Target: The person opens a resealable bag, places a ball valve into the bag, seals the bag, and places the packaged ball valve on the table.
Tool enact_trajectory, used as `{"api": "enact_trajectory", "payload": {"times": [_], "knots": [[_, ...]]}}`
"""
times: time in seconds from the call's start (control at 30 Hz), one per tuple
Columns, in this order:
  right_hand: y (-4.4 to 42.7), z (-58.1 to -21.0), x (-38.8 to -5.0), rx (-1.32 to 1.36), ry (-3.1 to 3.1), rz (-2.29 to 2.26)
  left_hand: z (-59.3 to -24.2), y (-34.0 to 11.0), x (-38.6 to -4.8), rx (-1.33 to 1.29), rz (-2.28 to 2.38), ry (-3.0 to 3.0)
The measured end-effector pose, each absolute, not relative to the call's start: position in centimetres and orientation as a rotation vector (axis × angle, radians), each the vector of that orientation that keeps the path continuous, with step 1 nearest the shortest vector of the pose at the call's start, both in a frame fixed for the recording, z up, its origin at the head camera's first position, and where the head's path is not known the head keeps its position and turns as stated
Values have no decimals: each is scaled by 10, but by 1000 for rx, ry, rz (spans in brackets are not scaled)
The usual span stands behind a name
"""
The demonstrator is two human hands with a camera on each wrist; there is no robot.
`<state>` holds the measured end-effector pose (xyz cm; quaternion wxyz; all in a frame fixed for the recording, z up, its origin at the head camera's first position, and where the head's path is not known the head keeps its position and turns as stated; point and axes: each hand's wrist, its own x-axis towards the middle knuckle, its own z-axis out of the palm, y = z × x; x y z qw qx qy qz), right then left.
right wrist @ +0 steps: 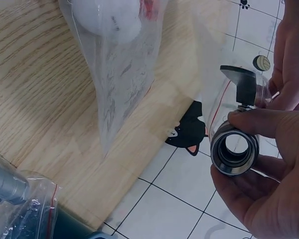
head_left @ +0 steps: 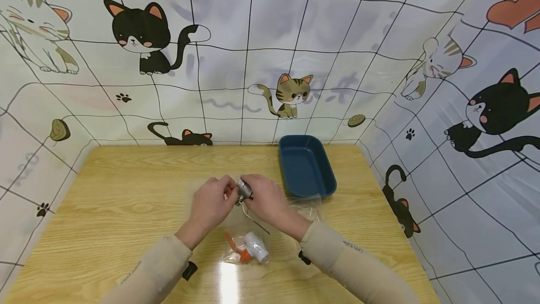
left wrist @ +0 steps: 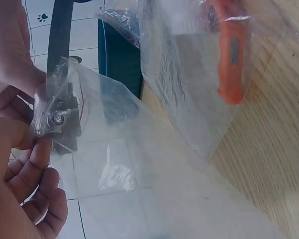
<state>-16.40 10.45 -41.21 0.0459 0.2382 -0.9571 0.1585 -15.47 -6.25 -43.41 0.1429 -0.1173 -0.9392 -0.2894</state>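
Note:
A metal valve (right wrist: pixel 234 149), a short threaded ring with a flat bent lever (right wrist: pixel 241 84), is gripped between the thumb and curled fingers of my right hand (head_left: pixel 267 201). In the right wrist view its round bore faces the camera. My left hand (head_left: pixel 211 203) pinches a clear zip bag (left wrist: pixel 119 164) right beside it. The bag's film lies over part of the valve and hangs down loosely. Both hands meet above the middle of the table. Below them lies another clear bag with an orange-handled tool (left wrist: pixel 231 64) and a white cylinder (head_left: pixel 256 247).
A dark blue tray (head_left: pixel 308 165) stands at the back right of the wooden table (head_left: pixel 139 186). Another clear bag (head_left: pixel 310 208) lies in front of it, with a grey cylinder (right wrist: pixel 7 181) beside or inside it. Cat-print cloth (head_left: pixel 228 22) walls the table at the back and sides.

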Motion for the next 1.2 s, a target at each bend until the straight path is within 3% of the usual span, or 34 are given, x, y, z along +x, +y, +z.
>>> {"api": "enact_trajectory", "payload": {"times": [0.4, 0.63, 0.9, 1.2], "knots": [[102, -419, -165, 702, -2913, 459, -430, -58, -153, -356, -896, -2674], [106, -422, -166, 735, -2846, 503, -434, -62, -156, -528, -841, -2563], [110, -424, -169, 843, -2766, 480, -433, -71, -160, -645, -839, -2495], [115, -421, -171, 1102, -2735, 438, -432, -96, -173, -763, -807, -2846]]}}
